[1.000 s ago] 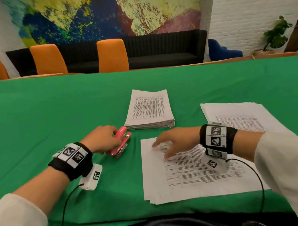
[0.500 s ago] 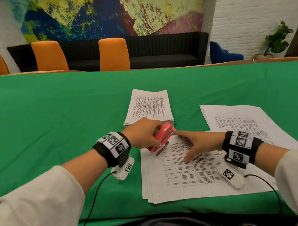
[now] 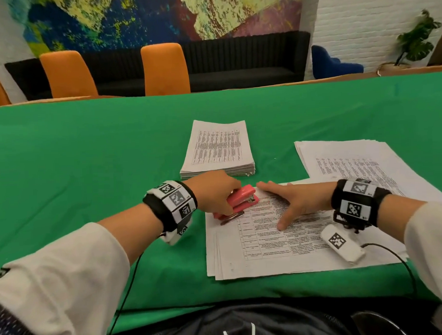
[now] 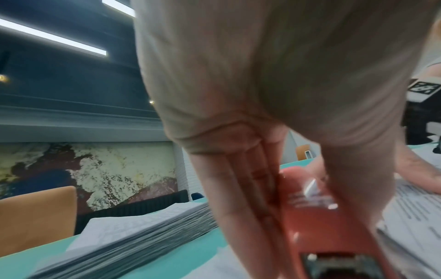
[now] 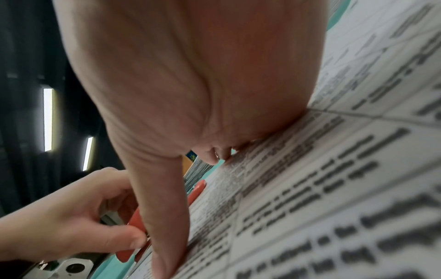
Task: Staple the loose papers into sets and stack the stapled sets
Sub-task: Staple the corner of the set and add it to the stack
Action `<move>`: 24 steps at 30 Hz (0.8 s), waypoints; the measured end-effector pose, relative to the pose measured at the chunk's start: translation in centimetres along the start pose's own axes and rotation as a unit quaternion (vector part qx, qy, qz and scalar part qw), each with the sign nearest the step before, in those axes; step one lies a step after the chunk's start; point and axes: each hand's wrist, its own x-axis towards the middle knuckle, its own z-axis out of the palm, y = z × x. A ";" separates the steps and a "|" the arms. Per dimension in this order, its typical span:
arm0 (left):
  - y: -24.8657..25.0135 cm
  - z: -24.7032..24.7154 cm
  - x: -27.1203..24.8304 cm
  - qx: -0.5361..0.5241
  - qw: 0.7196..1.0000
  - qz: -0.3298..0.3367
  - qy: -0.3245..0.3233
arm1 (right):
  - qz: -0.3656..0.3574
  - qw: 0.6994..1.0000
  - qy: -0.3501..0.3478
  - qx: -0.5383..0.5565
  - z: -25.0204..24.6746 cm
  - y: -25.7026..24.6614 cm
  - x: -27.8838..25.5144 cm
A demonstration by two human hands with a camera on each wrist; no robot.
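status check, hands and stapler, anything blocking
Left hand grips red stapler at the top-left corner of the loose set. Right hand flat, pressing the sheets. Nothing blocking the corner.

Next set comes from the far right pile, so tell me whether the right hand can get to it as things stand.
Probably yes. The right hand lies flat on the near papers, holding nothing, and the right pile sits just behind it with nothing between. Lifting off now would free the sheets at the stapler.
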 end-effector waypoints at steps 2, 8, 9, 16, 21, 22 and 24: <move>-0.5 0.3 -0.3 -0.018 1.000 0.016 0.003 | -0.002 1.000 0.001 -0.009 0.0 -0.1 0.1; 0.1 0.5 -0.1 0.010 1.000 0.015 0.010 | 0.000 0.999 0.005 -0.041 0.0 -0.1 0.1; -0.1 0.6 -0.3 0.012 1.000 0.002 0.015 | -0.002 0.999 0.004 -0.042 0.0 -0.2 0.1; -0.5 1.1 -0.9 0.022 0.999 0.011 0.024 | -0.002 1.000 0.001 -0.031 0.0 -0.2 0.2; -0.9 1.3 -1.7 0.024 0.999 0.021 0.017 | -0.003 0.999 0.002 -0.040 -0.1 -0.2 0.1; -1.1 1.3 -1.9 0.022 0.999 0.020 0.014 | -0.003 0.999 0.001 -0.039 -0.1 -0.3 0.1; -1.6 1.3 -2.4 0.013 1.000 0.010 0.011 | -0.003 0.999 0.001 -0.032 -0.1 -0.2 0.1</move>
